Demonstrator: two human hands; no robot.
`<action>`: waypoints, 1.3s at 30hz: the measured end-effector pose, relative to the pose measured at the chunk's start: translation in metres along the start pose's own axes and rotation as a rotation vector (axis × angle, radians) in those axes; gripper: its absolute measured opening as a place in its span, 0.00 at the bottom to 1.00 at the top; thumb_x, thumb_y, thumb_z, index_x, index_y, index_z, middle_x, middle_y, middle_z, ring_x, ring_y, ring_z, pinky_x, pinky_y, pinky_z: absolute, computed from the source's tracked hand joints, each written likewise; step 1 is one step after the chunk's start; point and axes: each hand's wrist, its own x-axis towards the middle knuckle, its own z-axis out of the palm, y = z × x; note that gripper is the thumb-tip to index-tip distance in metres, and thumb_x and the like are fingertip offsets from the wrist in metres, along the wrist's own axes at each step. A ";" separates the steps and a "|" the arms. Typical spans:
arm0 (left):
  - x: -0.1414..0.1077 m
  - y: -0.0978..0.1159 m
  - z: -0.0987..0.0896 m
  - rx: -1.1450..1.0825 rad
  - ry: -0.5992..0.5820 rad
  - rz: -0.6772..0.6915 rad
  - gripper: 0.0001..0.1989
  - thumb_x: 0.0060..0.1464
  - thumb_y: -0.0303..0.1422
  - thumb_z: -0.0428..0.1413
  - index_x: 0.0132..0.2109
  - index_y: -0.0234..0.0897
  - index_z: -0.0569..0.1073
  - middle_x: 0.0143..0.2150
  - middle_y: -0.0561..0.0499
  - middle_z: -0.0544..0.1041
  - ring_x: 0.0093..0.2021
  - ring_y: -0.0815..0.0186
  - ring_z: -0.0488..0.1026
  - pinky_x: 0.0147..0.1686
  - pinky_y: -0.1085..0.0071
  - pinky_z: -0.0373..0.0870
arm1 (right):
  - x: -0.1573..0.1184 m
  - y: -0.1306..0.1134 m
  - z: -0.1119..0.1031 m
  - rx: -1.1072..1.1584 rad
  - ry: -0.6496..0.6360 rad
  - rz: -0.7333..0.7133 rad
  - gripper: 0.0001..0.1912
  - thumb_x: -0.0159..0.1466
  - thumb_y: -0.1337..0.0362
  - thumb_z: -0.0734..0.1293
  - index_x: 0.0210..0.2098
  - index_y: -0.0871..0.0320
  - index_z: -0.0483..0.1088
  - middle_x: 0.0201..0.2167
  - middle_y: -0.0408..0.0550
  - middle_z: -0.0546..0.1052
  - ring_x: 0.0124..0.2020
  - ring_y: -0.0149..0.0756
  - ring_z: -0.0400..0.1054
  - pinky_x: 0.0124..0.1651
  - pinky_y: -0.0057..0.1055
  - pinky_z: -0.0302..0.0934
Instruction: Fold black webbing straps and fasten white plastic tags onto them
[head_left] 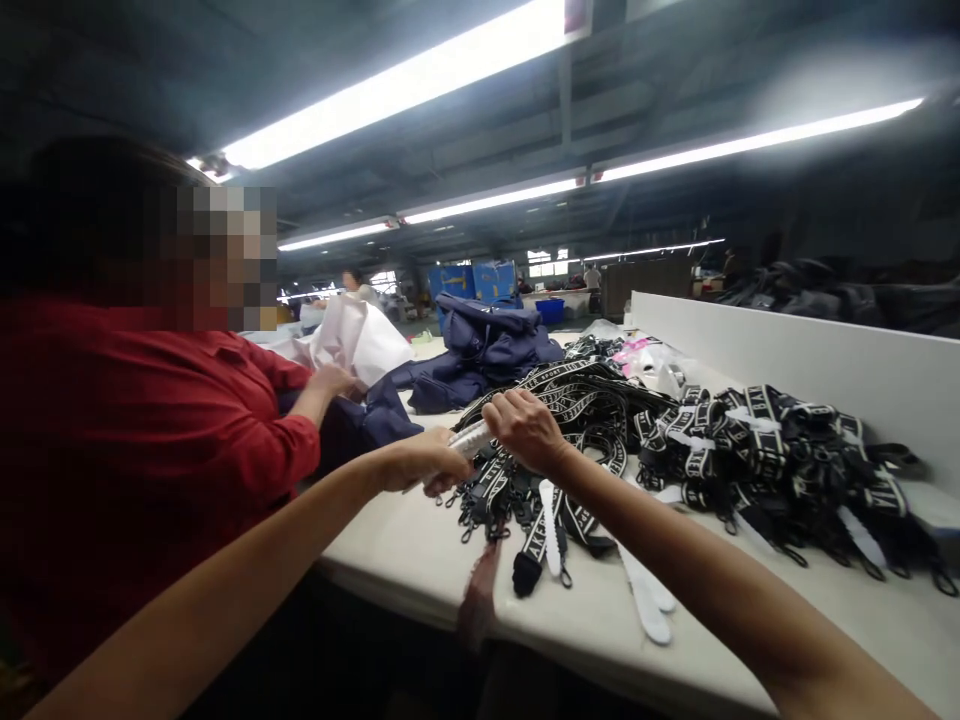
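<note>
Both of my hands grip a whitish, ridged strip (pixel 471 438) above the front of the table. My left hand (pixel 429 460) is closed round its lower left end, and my right hand (pixel 523 428) is closed at its upper right end. Right behind and below them lies a heap of black straps with white lettering (pixel 570 395), with black clips at the ends. One strap end and a white toothed strip (pixel 550 528) lie on the table in front of the heap. More white strips (pixel 646 598) are to the right.
At the left a person in a red shirt (pixel 172 440) handles dark blue fabric (pixel 367 415). Navy bags (pixel 487 350) lie behind the straps. A second strap pile (pixel 765 450) lies at right, before a white partition (pixel 795 350).
</note>
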 end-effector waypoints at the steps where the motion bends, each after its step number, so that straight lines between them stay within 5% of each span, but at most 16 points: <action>1: -0.003 -0.002 -0.001 -0.005 -0.023 0.007 0.07 0.50 0.34 0.54 0.28 0.37 0.71 0.17 0.53 0.71 0.16 0.67 0.67 0.18 0.72 0.63 | 0.001 0.000 0.000 0.068 -0.027 0.001 0.22 0.73 0.68 0.45 0.40 0.62 0.69 0.39 0.57 0.74 0.41 0.45 0.66 0.46 0.40 0.56; 3: -0.007 -0.005 -0.002 0.031 -0.001 0.001 0.06 0.48 0.34 0.56 0.28 0.36 0.71 0.17 0.54 0.70 0.17 0.67 0.67 0.18 0.73 0.62 | 0.002 -0.004 0.002 0.218 -0.106 0.061 0.19 0.72 0.68 0.48 0.41 0.62 0.70 0.41 0.59 0.75 0.43 0.45 0.67 0.46 0.38 0.56; 7: -0.006 -0.011 -0.004 0.234 0.236 -0.028 0.04 0.48 0.27 0.53 0.34 0.35 0.71 0.26 0.47 0.75 0.27 0.59 0.73 0.28 0.68 0.62 | 0.006 -0.021 0.009 0.391 -0.210 0.252 0.09 0.66 0.69 0.59 0.41 0.64 0.70 0.37 0.61 0.78 0.38 0.45 0.72 0.39 0.35 0.59; 10: -0.003 -0.016 -0.007 0.384 0.352 0.032 0.08 0.53 0.25 0.47 0.37 0.34 0.71 0.30 0.41 0.75 0.31 0.55 0.73 0.32 0.63 0.62 | 0.010 -0.029 0.011 0.581 -0.308 0.334 0.06 0.62 0.64 0.66 0.33 0.61 0.71 0.31 0.54 0.79 0.33 0.42 0.74 0.32 0.29 0.60; 13: -0.003 -0.018 -0.010 0.474 0.407 0.127 0.12 0.58 0.26 0.43 0.34 0.35 0.71 0.31 0.41 0.73 0.34 0.56 0.71 0.35 0.61 0.62 | 0.010 -0.030 0.010 0.885 -0.459 0.323 0.12 0.61 0.60 0.68 0.25 0.59 0.68 0.23 0.45 0.77 0.24 0.32 0.71 0.26 0.24 0.62; 18: -0.008 -0.019 -0.008 0.525 0.449 0.254 0.17 0.64 0.33 0.41 0.35 0.38 0.72 0.31 0.44 0.73 0.33 0.59 0.68 0.37 0.61 0.62 | 0.000 -0.029 0.012 1.848 -0.711 0.366 0.13 0.53 0.63 0.73 0.24 0.60 0.65 0.17 0.40 0.71 0.18 0.29 0.66 0.23 0.26 0.66; 23: -0.015 -0.022 -0.013 0.401 0.410 0.343 0.16 0.65 0.36 0.43 0.41 0.41 0.75 0.39 0.42 0.78 0.42 0.57 0.72 0.48 0.56 0.64 | -0.009 -0.036 0.015 2.216 -0.957 0.148 0.20 0.50 0.58 0.75 0.27 0.57 0.59 0.16 0.34 0.63 0.16 0.25 0.58 0.20 0.22 0.60; 26: -0.018 -0.024 -0.014 0.278 0.322 0.285 0.16 0.64 0.38 0.44 0.42 0.41 0.75 0.45 0.41 0.78 0.49 0.55 0.71 0.55 0.53 0.61 | -0.008 -0.038 0.010 1.924 -0.922 0.093 0.18 0.56 0.54 0.69 0.27 0.55 0.54 0.16 0.33 0.57 0.16 0.24 0.53 0.19 0.21 0.53; 29: -0.018 -0.023 -0.005 0.057 0.302 0.106 0.11 0.60 0.36 0.48 0.37 0.39 0.73 0.38 0.41 0.76 0.45 0.54 0.70 0.54 0.53 0.61 | -0.003 -0.035 0.005 1.027 -0.565 0.209 0.11 0.61 0.59 0.66 0.29 0.57 0.60 0.19 0.39 0.65 0.20 0.29 0.60 0.25 0.25 0.56; 31: -0.018 -0.020 0.005 -0.063 0.282 0.001 0.05 0.55 0.33 0.51 0.35 0.39 0.70 0.33 0.45 0.73 0.40 0.56 0.70 0.47 0.57 0.65 | -0.001 -0.030 0.005 0.626 -0.370 0.261 0.04 0.61 0.66 0.65 0.33 0.59 0.66 0.26 0.48 0.73 0.27 0.36 0.66 0.31 0.30 0.57; 34: -0.019 -0.011 0.017 -0.223 0.107 -0.104 0.03 0.46 0.30 0.53 0.30 0.39 0.66 0.24 0.52 0.67 0.27 0.63 0.67 0.30 0.67 0.65 | -0.002 -0.023 0.009 0.456 -0.251 0.239 0.08 0.65 0.72 0.58 0.39 0.62 0.68 0.35 0.59 0.75 0.35 0.43 0.68 0.36 0.34 0.53; 39: -0.034 0.002 0.015 -0.627 -0.357 -0.180 0.07 0.41 0.35 0.52 0.27 0.41 0.60 0.17 0.61 0.53 0.14 0.73 0.48 0.14 0.74 0.50 | -0.011 -0.019 0.014 0.222 -0.022 0.020 0.18 0.72 0.66 0.50 0.40 0.60 0.70 0.35 0.55 0.74 0.35 0.40 0.64 0.35 0.34 0.49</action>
